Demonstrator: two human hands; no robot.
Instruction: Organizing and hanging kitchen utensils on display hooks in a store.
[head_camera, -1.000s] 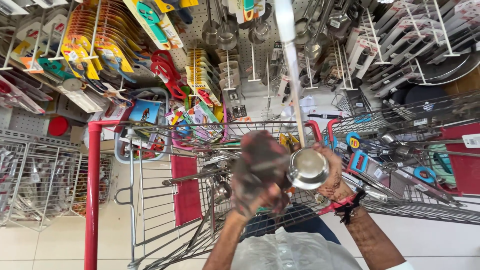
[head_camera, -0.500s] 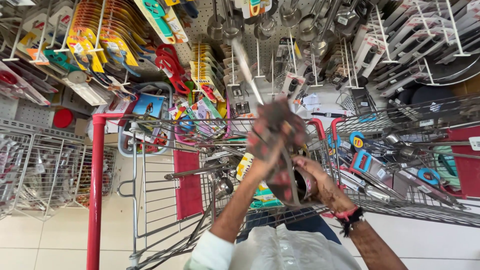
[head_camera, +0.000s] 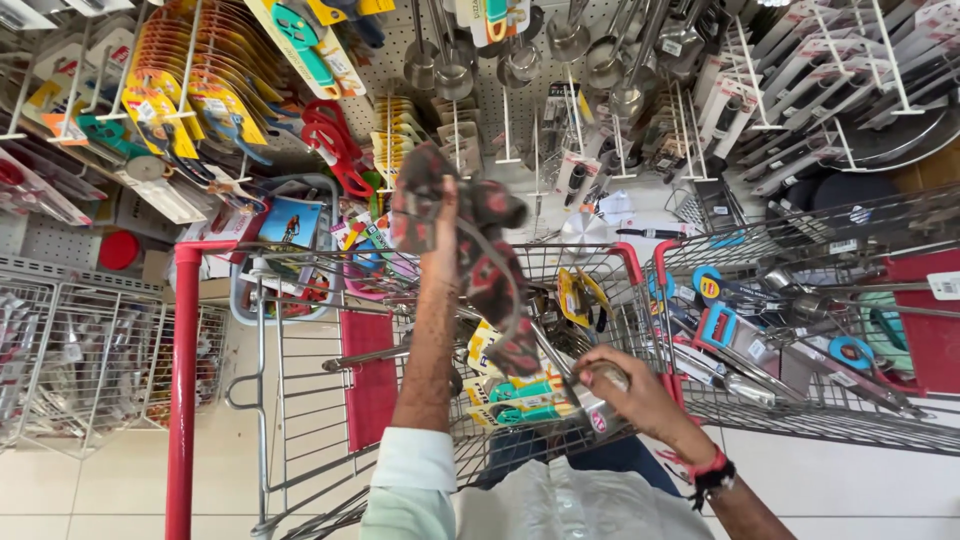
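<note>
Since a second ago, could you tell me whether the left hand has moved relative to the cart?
Yes. The left hand, gripping a dark red-patterned cloth, has risen from low over the shopping cart to above its far rim, toward the pegboard.

One cam only, head-worn, looking steeply down and fwd over the wearer's chest. Left hand (head_camera: 440, 235) and right hand (head_camera: 625, 390) sit close to the lens, centre frame, arms coming in from the bottom edge. Wire shopping cart (head_camera: 300, 400) just below and ahead, mid-range. Pegboard wall (head_camera: 520, 110) of hung kitchenware fills the top, further off. Floor tiles (head_camera: 80, 490) show bottom left. No second view, so no overlap.
</note>
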